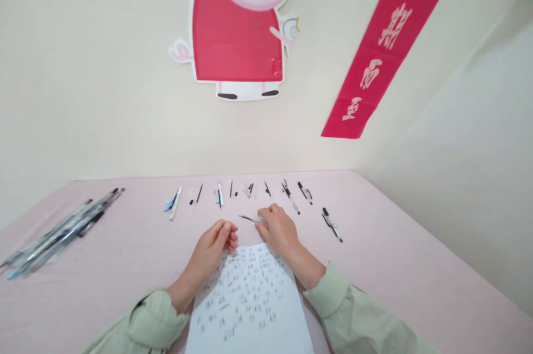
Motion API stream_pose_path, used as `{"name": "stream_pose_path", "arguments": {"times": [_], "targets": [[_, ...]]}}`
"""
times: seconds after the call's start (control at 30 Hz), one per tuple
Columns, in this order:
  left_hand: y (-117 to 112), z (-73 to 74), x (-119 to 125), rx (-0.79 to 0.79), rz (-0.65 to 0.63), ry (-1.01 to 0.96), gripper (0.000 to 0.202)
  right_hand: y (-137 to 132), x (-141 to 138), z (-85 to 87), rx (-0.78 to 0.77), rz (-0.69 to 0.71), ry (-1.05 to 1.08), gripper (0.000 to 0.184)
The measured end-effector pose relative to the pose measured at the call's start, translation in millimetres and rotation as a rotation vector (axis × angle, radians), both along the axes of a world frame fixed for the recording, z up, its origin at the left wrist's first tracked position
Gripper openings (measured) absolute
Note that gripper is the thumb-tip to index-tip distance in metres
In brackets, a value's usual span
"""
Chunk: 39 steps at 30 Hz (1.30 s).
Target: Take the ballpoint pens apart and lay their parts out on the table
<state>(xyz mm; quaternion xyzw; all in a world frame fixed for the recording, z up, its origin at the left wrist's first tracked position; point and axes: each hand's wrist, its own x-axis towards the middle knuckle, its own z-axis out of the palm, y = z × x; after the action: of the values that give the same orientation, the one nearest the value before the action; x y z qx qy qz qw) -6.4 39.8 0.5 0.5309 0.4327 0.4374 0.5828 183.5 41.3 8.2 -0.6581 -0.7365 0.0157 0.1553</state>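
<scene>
Right hand: this hand (280,229) is above the far edge of the paper, fingers bent over one end of a thin pen (249,217); whether they pinch it or only touch it, I cannot tell.
Thin pen: just beyond the paper, its dark tip pointing left, its other end hidden under the right hand.
Left hand: this hand (213,238) is by the paper's far left corner, fingers curled in, thumb against the forefinger, nothing showing in them.
Paper: a white sheet (252,301) covered in handwriting, between the forearms.
Row of pens: pens and pen parts lie spaced out beyond the hands, from a white pen (175,204) at left to a black-capped pen (305,192) at right.
Pen nearer the right: a clear pen (332,224) lies apart from the row.
Bundle: many pens (69,232) heaped slantwise on the left of the pink tabletop (395,271).
Wall: a cartoon pig cut-out (239,32) and a red banner (391,32).
</scene>
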Motion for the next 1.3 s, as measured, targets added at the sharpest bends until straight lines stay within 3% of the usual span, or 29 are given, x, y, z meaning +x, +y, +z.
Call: {"name": "stream_pose_path", "arguments": {"times": [0.2, 0.53, 0.7, 1.03, 1.3], "targets": [[0, 0.4, 1, 0.003, 0.005, -0.002, 0.036, 5, -3, -3.2, 0.003, 0.024, -0.025, 0.009], [-2, 5.6, 1, -0.005, 0.010, 0.001, 0.037, 6, 6, -5.7, -0.037, -0.025, -0.034, 0.004], [-2, 7.0, 0, -0.007, -0.006, 0.002, 0.037, -8, 29, -0.8, -0.091, -0.061, -0.018, 0.004], [-3, 7.3, 0, 0.008, 0.003, 0.006, 0.037, -63, 91, 3.3, -0.089, -0.183, 0.016, 0.010], [-2, 6.5, 1, 0.007, 0.000, 0.026, 0.038, -63, 113, -6.0, -0.008, -0.345, 0.064, 0.009]]}}
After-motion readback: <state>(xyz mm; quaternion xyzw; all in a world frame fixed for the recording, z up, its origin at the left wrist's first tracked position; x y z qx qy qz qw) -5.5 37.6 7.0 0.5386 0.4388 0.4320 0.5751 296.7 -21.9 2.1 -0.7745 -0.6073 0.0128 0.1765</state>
